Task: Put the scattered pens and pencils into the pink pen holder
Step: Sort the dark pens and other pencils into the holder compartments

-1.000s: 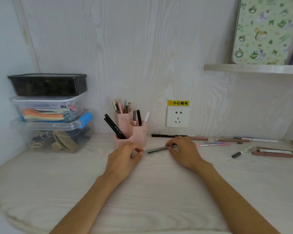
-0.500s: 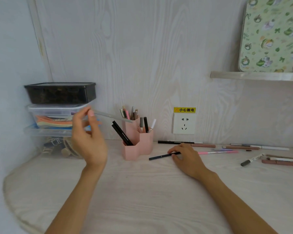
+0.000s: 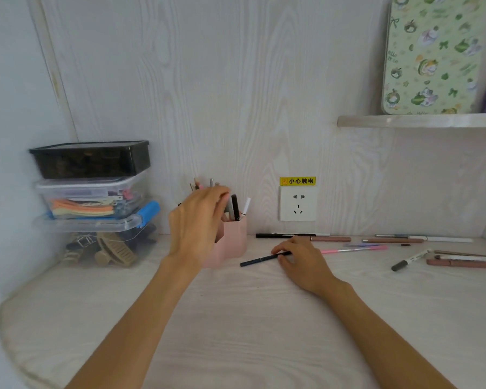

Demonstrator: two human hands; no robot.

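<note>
Right hand (image 3: 302, 261) pinching dark pen (image 3: 260, 259) flat on worktop (image 3: 264, 332), long axis pointing left toward pink pen holder (image 3: 232, 242) just beside. Left hand (image 3: 199, 220) over holder, grip unclear.

Left hand (image 3: 198, 217) motion-blurred, masking much of pink holder (image 3: 230, 242); any grip unreadable. Dark pen (image 3: 260, 260) half hidden under right hand (image 3: 300, 261). Brown pencil (image 3: 465, 263) cut by right edge.
</note>
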